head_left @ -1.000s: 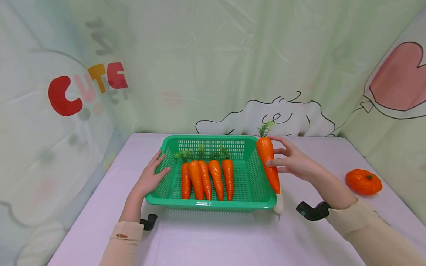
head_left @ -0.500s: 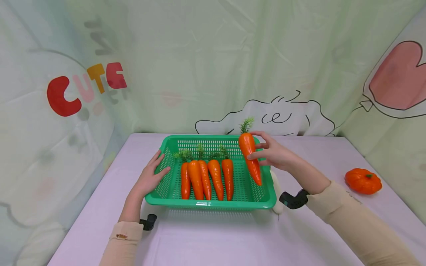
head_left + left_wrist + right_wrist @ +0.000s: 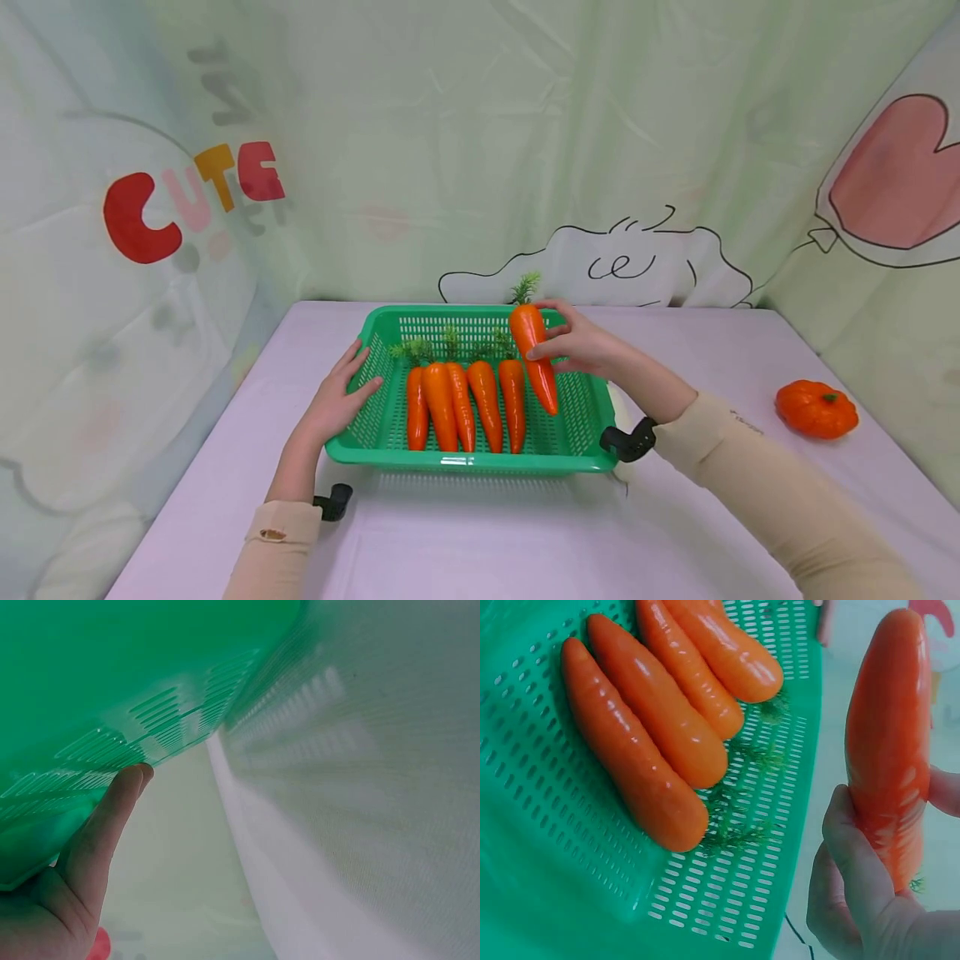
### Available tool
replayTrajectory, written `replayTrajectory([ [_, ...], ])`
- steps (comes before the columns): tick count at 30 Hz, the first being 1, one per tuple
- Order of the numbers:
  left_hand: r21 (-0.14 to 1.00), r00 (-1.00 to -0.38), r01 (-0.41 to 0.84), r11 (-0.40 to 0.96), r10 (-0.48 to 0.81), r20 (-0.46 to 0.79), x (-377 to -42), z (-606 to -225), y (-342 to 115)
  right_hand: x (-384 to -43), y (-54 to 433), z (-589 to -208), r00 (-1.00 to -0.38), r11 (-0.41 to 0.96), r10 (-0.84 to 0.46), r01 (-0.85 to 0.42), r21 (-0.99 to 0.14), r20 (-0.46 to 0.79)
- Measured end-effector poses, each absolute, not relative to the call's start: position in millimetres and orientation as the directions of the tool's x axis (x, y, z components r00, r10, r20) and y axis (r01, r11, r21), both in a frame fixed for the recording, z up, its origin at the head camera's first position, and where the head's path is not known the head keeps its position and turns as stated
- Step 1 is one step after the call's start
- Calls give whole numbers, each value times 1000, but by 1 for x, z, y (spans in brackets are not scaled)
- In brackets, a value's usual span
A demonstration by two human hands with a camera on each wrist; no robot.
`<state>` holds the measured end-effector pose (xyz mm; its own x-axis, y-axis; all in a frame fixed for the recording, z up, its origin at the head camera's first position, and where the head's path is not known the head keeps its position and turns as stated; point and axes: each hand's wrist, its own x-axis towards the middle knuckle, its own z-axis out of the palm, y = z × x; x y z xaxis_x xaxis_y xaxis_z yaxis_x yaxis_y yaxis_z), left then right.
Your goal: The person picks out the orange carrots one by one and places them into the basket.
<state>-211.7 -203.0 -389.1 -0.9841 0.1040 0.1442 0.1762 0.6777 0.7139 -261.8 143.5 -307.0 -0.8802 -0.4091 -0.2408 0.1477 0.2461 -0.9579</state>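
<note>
My right hand [image 3: 581, 342] holds a plastic-looking carrot [image 3: 534, 354] with green leafy top, pinched between thumb and fingers. The carrot hangs over the right part of a green basket [image 3: 480, 461], tip pointing down toward me. In the right wrist view the same carrot [image 3: 889, 727] stands upright between thumb and fingers. Inside the basket, several carrots [image 3: 487, 404] lie side by side with their tops toward the back wall. My left hand [image 3: 341, 396] grips the basket's left side, its thumb reaching over the rim. The left wrist view shows one digit against the slotted green wall [image 3: 157, 712].
An orange pumpkin [image 3: 817, 409] sits far right on the pale table [image 3: 480, 542]. A white vegetable [image 3: 622, 475] with a thin root lies beside the basket's right end, mostly hidden behind it and the right arm. A printed curtain [image 3: 420, 150] hangs behind the table.
My right hand has carried the carrot leftward, from the basket's right rim to over its inside. The left hand and the carrots lying in the basket have stayed in place.
</note>
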Motion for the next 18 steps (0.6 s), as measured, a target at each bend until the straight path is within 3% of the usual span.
replayTrajectory([
  [18, 717, -984, 178, 674, 104, 147, -212, -390, -204, -279, 114, -332, -877, 311, -336, 240, -920, -343],
])
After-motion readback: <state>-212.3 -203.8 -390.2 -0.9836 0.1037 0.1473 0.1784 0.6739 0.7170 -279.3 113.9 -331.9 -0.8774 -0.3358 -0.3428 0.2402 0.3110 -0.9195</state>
